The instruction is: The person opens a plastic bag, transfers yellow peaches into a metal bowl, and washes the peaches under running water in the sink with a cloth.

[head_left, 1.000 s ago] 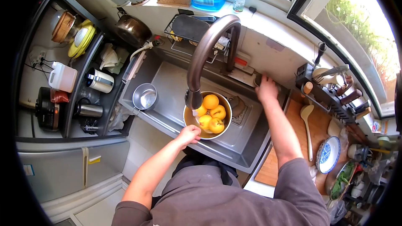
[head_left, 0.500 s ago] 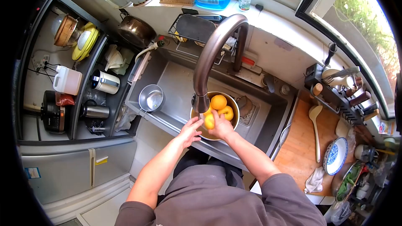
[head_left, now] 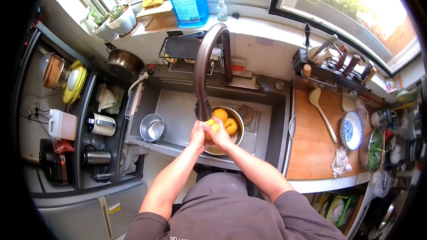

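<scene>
Yellow skin is showing between the fingers in the head view, where the left hand (head_left: 198,134) and the right hand (head_left: 217,136) are cupping one round fruit (head_left: 212,126) from either side. Their fingers are curling closed around it and covering most of it, so its full outline is escaping view; the left fingertips are hiding, leaving their exact contact hard to make out. Just above the fingers, the dark bronze spray head (head_left: 203,110) is hanging, its mouth too obscured to tell whether water is flowing.

What is showing of the held fruit is looking smooth and bright yellow. Just beyond the fingers and to their right, an orange-yellow fruit (head_left: 219,115) and a plump golden fruit (head_left: 230,126) are lying in the metal bowl (head_left: 240,137), both looking rounded and warmer in tone. Hands and wrists are blocking the bowl's left part, possibly concealing more fruit.

Farther right of the fingers, outside the bowl, a brownish object (head_left: 245,114) is resting in the sink (head_left: 178,102), its identity unclear. Well left of the fingers, a small metal pot (head_left: 152,127) is standing.
</scene>
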A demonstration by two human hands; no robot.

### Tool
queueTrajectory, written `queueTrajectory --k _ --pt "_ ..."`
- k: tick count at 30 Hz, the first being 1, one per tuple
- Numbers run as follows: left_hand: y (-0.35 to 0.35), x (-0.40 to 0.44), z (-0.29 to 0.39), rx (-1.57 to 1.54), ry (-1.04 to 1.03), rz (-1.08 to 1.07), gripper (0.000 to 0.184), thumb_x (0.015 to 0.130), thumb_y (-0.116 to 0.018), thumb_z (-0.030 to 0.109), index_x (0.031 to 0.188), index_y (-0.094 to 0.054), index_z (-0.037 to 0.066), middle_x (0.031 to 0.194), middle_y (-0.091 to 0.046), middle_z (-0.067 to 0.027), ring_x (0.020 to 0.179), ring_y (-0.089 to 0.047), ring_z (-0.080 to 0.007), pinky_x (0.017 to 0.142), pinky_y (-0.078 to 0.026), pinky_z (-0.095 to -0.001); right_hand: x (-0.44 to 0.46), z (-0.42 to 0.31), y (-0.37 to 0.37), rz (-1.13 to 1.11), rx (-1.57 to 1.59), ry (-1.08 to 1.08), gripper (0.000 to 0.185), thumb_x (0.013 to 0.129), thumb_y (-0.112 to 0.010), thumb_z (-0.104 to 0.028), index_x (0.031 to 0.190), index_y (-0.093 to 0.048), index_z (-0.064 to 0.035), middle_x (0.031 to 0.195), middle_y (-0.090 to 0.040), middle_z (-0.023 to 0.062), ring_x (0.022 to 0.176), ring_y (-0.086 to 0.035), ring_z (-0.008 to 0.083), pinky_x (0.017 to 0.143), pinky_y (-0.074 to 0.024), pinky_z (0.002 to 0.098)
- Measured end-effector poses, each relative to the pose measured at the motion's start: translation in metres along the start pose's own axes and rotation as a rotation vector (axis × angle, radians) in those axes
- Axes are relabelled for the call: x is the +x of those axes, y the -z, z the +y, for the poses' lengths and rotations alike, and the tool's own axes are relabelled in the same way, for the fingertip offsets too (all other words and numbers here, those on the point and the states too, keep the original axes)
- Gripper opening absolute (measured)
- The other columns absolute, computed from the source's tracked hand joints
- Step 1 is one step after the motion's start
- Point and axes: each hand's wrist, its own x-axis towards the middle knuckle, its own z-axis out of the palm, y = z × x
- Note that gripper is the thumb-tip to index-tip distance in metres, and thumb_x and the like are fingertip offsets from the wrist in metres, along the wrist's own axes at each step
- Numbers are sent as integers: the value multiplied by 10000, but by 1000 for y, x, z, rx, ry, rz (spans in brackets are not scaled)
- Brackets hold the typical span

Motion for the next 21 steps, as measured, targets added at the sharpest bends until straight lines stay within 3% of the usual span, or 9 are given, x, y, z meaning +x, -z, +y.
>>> queueTrajectory --k 2,6,8,9,14,16,17,18,21 --pt "4 2 -6 -52 1 29 354 960 -323 372 1216 -394 139 1155 -479 -70 1021 -527 -201 735 -510 -380 7 12 -7 225 -145 176 542 840 -596 -332 1253 -387 -51 1103 -550 143 1010 -530 207 859 -422 309" --pt "6 3 -13 75 -186 50 348 971 -312 332 1256 -371 140 1181 -459 -81 1063 -504 -201 798 -502 -363 28 17 -7 249 75 148 378 879 -523 -302 1128 -528 -17 1036 -589 124 992 -544 197 857 -418 294" --pt "3 -22 10 -107 -15 -198 377 946 -379 369 1236 -307 140 1227 -402 -106 1076 -500 -257 779 -526 -423 32 22 0 235 -8 233 367 908 -460 -304 1096 -580 -12 1042 -611 122 979 -556 179 846 -421 291" --pt "1 -26 15 -15 0 -176 511 908 -501 294 1304 -208 160 1264 -358 -127 1111 -478 -299 805 -519 -461 33 19 1 232 -11 163 376 917 -447 -309 1093 -582 -5 1042 -613 130 973 -560 182 847 -422 292" --pt "10 -29 21 -176 58 -146 730 829 -630 213 1360 -130 186 1271 -351 -144 1144 -456 -316 812 -513 -480 35 19 3 176 34 58 356 919 -434 -293 1086 -549 -1 1002 -581 94 895 -544 161 748 -457 292" --pt "14 -22 17 -210 39 -130 724 835 -624 242 1364 -132 189 1263 -366 -144 1147 -454 -311 812 -509 -492 25 14 1 63 169 49 376 914 -458 -318 1140 -508 -20 1049 -552 94 913 -539 167 710 -472 288" --pt "12 -21 18 -168 56 -100 604 893 -532 288 1360 -158 202 1259 -383 -121 1130 -467 -290 803 -512 -481 29 18 -1 -23 48 142 417 905 -481 -337 1199 -453 -43 1077 -531 93 931 -527 173 702 -476 282" --pt "9 -20 16 -165 59 -107 604 893 -532 288 1360 -158 202 1259 -383 -121 1130 -467 -290 803 -512 -481 31 24 -4 5 35 137 427 896 -496 -335 1212 -452 -52 1071 -535 85 963 -514 170 705 -474 283" --pt "-1 -21 16 -20 27 -14 407 963 -323 366 1328 -224 215 1254 -397 -80 1087 -491 -261 761 -522 -452 32 31 -4 56 9 122 416 904 -480 -330 1198 -467 -36 1077 -540 95 971 -520 163 724 -471 296"
